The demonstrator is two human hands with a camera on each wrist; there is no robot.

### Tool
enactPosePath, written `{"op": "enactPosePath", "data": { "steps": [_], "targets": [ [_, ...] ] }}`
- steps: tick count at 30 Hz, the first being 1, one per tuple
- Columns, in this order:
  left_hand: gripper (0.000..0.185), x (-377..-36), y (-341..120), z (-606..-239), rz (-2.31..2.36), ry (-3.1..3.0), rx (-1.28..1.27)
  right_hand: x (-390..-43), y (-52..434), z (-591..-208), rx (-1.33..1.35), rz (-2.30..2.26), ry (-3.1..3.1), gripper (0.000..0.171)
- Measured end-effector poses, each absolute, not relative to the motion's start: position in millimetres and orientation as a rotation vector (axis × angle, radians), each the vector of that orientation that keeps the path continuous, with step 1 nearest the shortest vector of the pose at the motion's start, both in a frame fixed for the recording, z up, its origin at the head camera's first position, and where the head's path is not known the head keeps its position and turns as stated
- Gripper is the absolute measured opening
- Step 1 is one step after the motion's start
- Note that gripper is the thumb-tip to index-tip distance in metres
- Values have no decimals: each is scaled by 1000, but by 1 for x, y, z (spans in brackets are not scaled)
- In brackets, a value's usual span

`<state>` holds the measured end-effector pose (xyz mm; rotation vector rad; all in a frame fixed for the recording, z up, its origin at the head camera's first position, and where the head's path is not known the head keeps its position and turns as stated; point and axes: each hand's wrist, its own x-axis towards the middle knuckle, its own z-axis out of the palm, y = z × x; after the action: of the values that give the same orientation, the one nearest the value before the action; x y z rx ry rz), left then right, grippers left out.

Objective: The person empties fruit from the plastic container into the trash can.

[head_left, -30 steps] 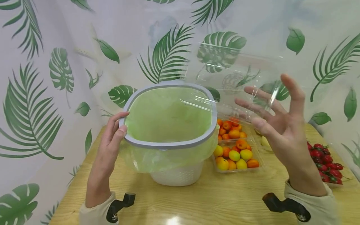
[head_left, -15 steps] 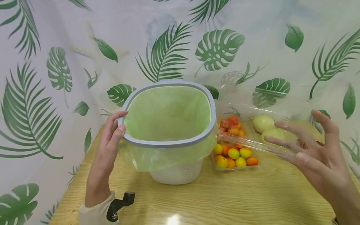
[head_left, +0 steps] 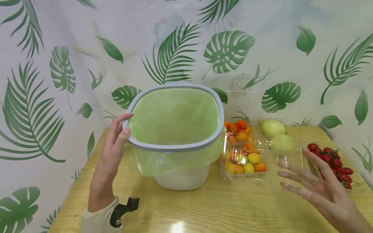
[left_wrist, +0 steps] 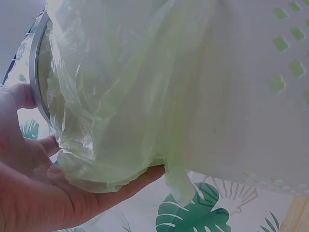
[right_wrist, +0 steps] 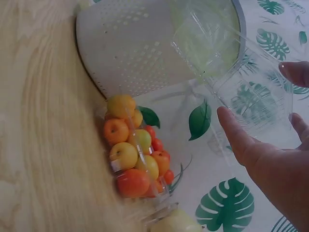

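A white wastebasket (head_left: 183, 181) with small holes in its wall stands on the table, lined with a pale green bin bag (head_left: 175, 118) folded out over its grey rim (head_left: 177, 149). My left hand (head_left: 112, 152) grips the rim at its left side, and in the left wrist view the folded bag (left_wrist: 111, 121) hangs over the fingers. To the right of the basket, my right hand (head_left: 326, 191) holds a clear plastic box (right_wrist: 251, 96) between spread thumb and fingers. In the head view the box overlaps the small orange and yellow fruits (head_left: 254, 158).
Behind those lies another group of orange fruits (head_left: 242, 124). Pale green melons (head_left: 273, 127) sit at the back, and dark red small fruits (head_left: 332, 158) lie at the right. The wooden table (head_left: 175, 210) meets a leaf-patterned curtain (head_left: 186, 48) behind.
My right hand has come down and to the right with the clear box, from up beside the basket's rim to low over the fruit. The left hand stays on the rim.
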<state>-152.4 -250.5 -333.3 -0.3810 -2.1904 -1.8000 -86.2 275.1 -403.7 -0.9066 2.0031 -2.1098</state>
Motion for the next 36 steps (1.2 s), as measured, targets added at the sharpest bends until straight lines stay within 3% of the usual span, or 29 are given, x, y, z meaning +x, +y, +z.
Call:
{"op": "enactPosePath", "data": {
  "steps": [15,32,36],
  "targets": [
    [41,-152,-251,-333,-1805,-2184,-370,-76,298,-445,-616,-2064,1859,81],
    [41,-149,-249,-332,-1798,-2174,-370,-78,306,-483,-652,-1953,1604,76],
    [41,-151,-246,-332,-1798,-2183,-371,-75,310,-483,-551,-1873,1725,72]
  ]
}}
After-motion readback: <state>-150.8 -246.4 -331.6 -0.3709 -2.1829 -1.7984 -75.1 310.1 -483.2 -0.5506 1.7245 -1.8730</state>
